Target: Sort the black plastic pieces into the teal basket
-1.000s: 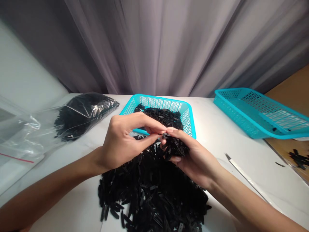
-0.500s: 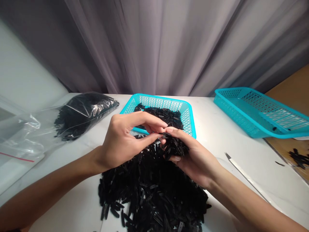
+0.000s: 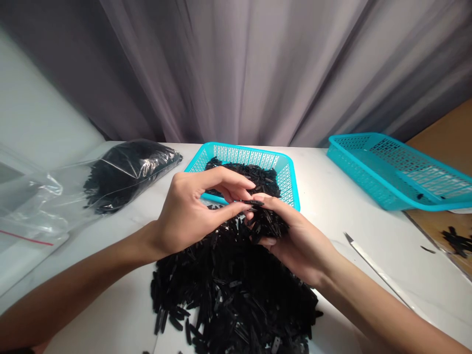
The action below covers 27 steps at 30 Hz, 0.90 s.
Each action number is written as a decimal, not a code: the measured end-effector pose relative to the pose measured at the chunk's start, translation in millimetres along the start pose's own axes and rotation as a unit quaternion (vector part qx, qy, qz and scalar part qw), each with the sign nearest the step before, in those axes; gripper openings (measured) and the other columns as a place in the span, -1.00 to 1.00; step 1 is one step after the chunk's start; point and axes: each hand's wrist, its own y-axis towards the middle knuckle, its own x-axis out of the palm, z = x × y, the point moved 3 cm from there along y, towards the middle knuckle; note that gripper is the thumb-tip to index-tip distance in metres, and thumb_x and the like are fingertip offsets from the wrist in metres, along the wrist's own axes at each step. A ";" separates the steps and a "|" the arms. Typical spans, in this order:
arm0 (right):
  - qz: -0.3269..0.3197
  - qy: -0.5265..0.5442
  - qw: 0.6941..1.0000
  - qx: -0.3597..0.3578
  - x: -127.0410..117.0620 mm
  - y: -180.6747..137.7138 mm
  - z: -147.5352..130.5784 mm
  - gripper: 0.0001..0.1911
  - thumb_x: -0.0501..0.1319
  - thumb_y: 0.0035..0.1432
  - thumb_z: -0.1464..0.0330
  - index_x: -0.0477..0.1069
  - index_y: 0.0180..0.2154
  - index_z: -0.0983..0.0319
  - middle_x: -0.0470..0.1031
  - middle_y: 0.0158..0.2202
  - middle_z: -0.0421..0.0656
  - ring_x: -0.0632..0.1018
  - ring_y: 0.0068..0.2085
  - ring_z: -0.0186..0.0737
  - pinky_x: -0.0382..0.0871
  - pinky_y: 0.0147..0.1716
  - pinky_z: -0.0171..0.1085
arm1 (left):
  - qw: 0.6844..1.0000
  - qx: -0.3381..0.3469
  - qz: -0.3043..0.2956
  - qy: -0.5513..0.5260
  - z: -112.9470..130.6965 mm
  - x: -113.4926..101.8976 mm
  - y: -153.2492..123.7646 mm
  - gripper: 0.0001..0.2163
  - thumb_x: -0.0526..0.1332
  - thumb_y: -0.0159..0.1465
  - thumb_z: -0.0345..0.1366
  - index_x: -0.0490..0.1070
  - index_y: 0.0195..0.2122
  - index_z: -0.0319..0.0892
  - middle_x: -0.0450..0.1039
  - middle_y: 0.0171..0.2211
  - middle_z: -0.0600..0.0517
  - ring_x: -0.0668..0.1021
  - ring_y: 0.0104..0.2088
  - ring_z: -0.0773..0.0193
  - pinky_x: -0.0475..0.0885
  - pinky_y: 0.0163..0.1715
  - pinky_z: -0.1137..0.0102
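A big heap of small flat black plastic pieces [image 3: 236,290] lies on the white table [image 3: 110,305] in front of me. My right hand [image 3: 295,241] is cupped around a bunch of those black pieces [image 3: 269,221] just above the heap. My left hand [image 3: 191,211] meets it from the left, thumb and fingertips pinching one black piece [image 3: 252,202] at the top of the bunch. Right behind my hands stands a turquoise basket [image 3: 285,172] holding more black pieces.
A clear plastic bag [image 3: 125,169] full of black pieces lies at the left, with an empty clear bag [image 3: 25,221] nearer me. A second turquoise basket [image 3: 391,169] sits at the right. A thin blade [image 3: 372,265] lies on the table to my right. Grey curtain behind.
My left fingers have opened slightly and drawn one black piece up from the bunch. The right hand has stayed in place.
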 end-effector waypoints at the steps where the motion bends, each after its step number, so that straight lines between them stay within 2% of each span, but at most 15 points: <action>1: -0.001 -0.003 1.000 -0.002 0.0 -0.2 0.2 -0.88 0.36 0.13 0.34 0.54 -0.28 0.26 0.45 -0.39 -0.20 0.39 -0.38 -0.38 0.14 -0.64 -0.47 | 1.000 -0.002 0.001 -0.001 -0.6 0.0 -0.2 -0.79 0.42 0.16 -0.46 0.53 -0.18 -0.22 0.63 -0.33 0.12 0.63 -0.35 0.47 0.58 -0.23 0.60; 13: -0.015 0.013 1.000 0.006 1.6 -1.3 0.0 -0.89 0.35 0.14 0.34 0.50 -0.32 0.25 0.47 -0.42 -0.19 0.43 -0.40 -0.38 0.11 -0.64 -0.47 | 1.000 -0.004 0.006 0.007 0.1 0.4 1.1 -0.79 0.44 0.14 -0.46 0.53 -0.20 -0.21 0.62 -0.34 0.14 0.62 -0.36 0.47 0.57 -0.25 0.60; 16: -0.014 0.003 1.000 0.014 2.3 -1.4 -0.4 -0.87 0.35 0.15 0.33 0.51 -0.31 0.26 0.49 -0.41 -0.19 0.44 -0.41 -0.39 0.12 -0.63 -0.48 | 0.998 -0.030 0.033 0.037 -5.5 -1.7 2.9 -0.83 0.43 0.15 -0.41 0.53 -0.24 -0.20 0.61 -0.35 0.13 0.62 -0.36 0.46 0.56 -0.25 0.59; 19: -0.008 -0.008 1.000 0.017 2.3 -2.0 -0.5 -0.86 0.34 0.16 0.31 0.51 -0.31 0.27 0.49 -0.41 -0.18 0.44 -0.43 -0.40 0.13 -0.63 -0.48 | 0.993 -0.069 0.041 0.089 -13.1 -4.6 5.7 -0.79 0.43 0.17 -0.33 0.53 -0.17 -0.18 0.60 -0.21 0.08 0.62 -0.23 0.39 0.54 -0.25 0.56; 21: -0.007 -0.010 1.000 0.015 2.0 -2.2 -0.2 -0.87 0.35 0.16 0.31 0.51 -0.32 0.26 0.50 -0.41 -0.19 0.45 -0.42 -0.39 0.15 -0.62 -0.47 | 0.991 -0.096 -0.001 0.092 -15.9 -3.4 6.8 -0.78 0.42 0.18 -0.29 0.53 -0.15 -0.15 0.59 -0.16 0.08 0.60 -0.16 0.36 0.52 -0.23 0.53; 24: -0.008 -0.014 1.000 -0.004 0.7 -2.2 0.1 -0.89 0.35 0.17 0.32 0.51 -0.34 0.24 0.47 -0.42 -0.23 0.45 -0.42 -0.40 0.17 -0.63 -0.47 | 0.985 -0.140 -0.097 0.025 -14.2 3.3 4.8 -0.89 0.38 0.22 -0.26 0.54 -0.28 -0.15 0.59 -0.28 0.11 0.60 -0.26 0.39 0.52 -0.25 0.54; 27: -0.006 -0.023 0.999 -0.022 -1.0 -2.0 0.4 -0.89 0.34 0.18 0.32 0.51 -0.35 0.23 0.44 -0.44 -0.26 0.43 -0.43 -0.41 0.17 -0.63 -0.46 | 0.977 -0.175 -0.120 -0.022 -9.2 7.8 1.3 -0.93 0.37 0.23 -0.29 0.55 -0.33 -0.15 0.60 -0.36 0.13 0.60 -0.33 0.42 0.52 -0.27 0.57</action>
